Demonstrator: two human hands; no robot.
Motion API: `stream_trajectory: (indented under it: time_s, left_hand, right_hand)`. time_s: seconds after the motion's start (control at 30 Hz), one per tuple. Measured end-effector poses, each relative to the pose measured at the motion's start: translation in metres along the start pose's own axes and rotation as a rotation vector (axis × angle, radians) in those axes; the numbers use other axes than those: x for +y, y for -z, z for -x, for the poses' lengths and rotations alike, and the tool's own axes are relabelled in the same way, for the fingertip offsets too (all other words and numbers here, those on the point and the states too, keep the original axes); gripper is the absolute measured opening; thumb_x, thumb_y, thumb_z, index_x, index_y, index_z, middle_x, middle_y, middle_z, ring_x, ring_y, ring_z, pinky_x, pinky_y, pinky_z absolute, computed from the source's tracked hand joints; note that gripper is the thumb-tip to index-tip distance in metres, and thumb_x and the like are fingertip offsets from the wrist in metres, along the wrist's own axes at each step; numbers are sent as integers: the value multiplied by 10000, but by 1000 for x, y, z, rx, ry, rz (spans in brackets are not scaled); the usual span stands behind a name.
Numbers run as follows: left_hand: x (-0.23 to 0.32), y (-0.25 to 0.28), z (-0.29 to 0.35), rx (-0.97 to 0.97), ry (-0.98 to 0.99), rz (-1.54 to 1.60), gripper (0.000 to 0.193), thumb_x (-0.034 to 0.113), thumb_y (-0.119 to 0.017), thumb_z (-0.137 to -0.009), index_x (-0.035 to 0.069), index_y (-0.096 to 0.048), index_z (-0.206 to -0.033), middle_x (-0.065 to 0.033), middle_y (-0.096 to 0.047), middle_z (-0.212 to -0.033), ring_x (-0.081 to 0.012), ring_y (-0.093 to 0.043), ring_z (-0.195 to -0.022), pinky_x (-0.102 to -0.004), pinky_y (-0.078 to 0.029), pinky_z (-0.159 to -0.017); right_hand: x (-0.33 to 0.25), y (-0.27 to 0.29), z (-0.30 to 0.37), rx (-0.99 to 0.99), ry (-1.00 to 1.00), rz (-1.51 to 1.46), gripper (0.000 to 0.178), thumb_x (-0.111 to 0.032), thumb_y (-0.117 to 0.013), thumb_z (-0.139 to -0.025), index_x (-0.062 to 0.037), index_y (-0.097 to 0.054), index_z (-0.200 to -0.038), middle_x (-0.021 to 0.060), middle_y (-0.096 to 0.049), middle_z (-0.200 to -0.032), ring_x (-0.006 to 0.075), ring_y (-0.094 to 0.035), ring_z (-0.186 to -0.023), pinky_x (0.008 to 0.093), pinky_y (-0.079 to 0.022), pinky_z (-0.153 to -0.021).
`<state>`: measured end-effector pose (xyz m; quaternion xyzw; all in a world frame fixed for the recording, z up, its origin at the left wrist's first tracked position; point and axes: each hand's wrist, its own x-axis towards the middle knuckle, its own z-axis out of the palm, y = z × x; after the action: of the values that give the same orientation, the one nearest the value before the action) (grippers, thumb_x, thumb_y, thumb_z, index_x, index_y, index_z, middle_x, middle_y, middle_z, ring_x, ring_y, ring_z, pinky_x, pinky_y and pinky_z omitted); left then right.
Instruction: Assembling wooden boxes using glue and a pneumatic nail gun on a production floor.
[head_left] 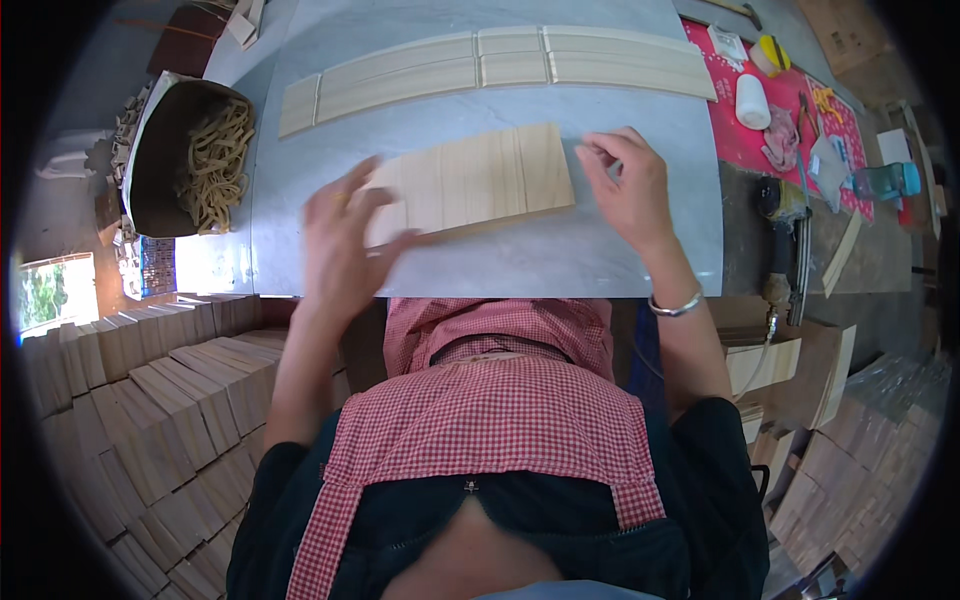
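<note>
One board (470, 182) could skew if the spread left hand (340, 235) bumps it, the half-open right hand (630, 190) not bracing it.

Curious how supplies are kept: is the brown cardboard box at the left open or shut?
Open: the brown cardboard box has no lid across its top, and tangled tan bands show inside. Their depth is hidden.

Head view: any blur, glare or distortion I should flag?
In the head view, the left hand is blurred, while the right hand looks crisper; in the head view, the window at far left is bright and washed out; also in the head view, the strips look bowed and the corners go black, as a fisheye lens would give.
</note>
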<state>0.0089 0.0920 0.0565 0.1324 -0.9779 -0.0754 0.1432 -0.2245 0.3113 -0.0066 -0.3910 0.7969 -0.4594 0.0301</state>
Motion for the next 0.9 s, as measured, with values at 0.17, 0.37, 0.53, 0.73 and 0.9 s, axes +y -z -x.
stream_trajectory:
  time_s: [0.17,0.37,0.53,0.73,0.9]
  left_hand:
    - [49,-61,-59,-149,-162,69,510,476,-822,-735,85,-627,-998,-200,-444,-1500,-361,-401,-1405,-556,-288,-1157]
    - [48,-88,-75,-125,-183,231,503,434,-832,-691,74,-592,-949,-183,-504,-1436,-376,-464,-1318,-569,-288,-1153]
    - [45,-95,-75,-76,-189,308,506,418,-839,-667,70,-585,-933,-173,-538,-1386,-368,-502,-1240,-541,-322,-1127]
    - [48,-98,-80,-7,-236,441,475,371,-853,-631,65,-582,-872,-183,-586,-1303,-377,-532,-1155,-473,-397,-1023]
    - [53,-89,-77,-48,-180,431,451,220,-861,-608,48,-526,-856,-194,-560,-1344,-375,-524,-1137,-450,-414,-998]
  right_hand:
    - [1,-39,-14,186,17,24,81,-21,-710,-836,-9,-714,-916,73,-627,-838,186,-572,-663,301,-483,-627]
    - [0,-54,-18,235,-101,-21,54,-34,-710,-824,-10,-680,-862,86,-620,-854,210,-585,-684,328,-509,-664]
    - [-7,-61,-17,274,-228,-85,67,-27,-701,-821,-2,-657,-865,96,-620,-855,218,-590,-695,335,-510,-671]
    - [-1,-80,-12,400,-200,-22,31,-28,-615,-827,-37,-628,-855,111,-614,-793,271,-568,-685,381,-492,-661]
    - [7,-27,8,429,-43,65,236,-52,-648,-825,-19,-594,-1052,158,-620,-963,333,-597,-856,412,-495,-782]
